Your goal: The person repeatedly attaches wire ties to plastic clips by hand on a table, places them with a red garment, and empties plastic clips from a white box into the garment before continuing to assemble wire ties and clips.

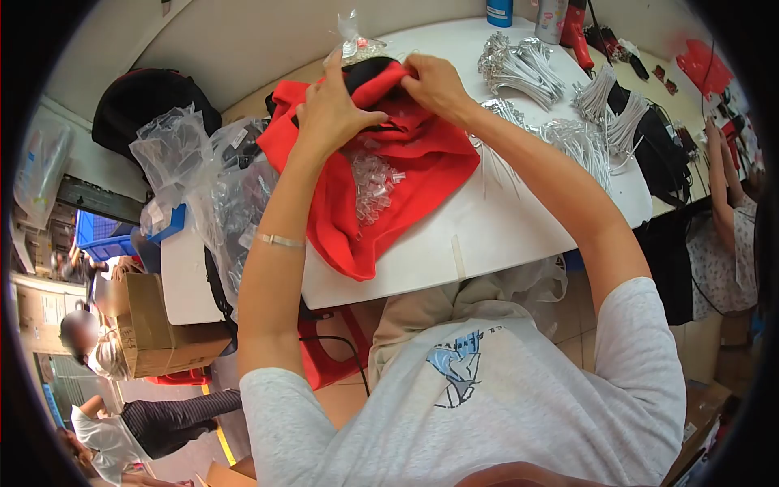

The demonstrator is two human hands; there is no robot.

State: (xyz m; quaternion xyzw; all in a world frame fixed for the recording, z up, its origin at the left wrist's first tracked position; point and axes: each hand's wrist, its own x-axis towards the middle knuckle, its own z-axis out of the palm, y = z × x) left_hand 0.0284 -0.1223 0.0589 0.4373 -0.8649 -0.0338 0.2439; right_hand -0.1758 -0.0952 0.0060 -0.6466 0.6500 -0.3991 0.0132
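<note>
A red cloth [434, 166] with a black part near its top lies bunched on the white table in front of me. Small clear plastic pieces [375, 187] are heaped in a fold of it. My right hand [438, 84] pinches the cloth's upper edge with bent fingers. Against the cloth's upper left side rests my left hand [334, 114], its fingers and thumb spread apart. The parts of the cloth behind both hands are hidden.
Bundles of white cables [523, 69] lie on the white table [414, 260] at the right. Clear plastic bags [231, 187] crowd its left side, near a black bag [154, 105]. A blue bottle [500, 12] stands at the back. Other people and a cardboard box [158, 325] are around.
</note>
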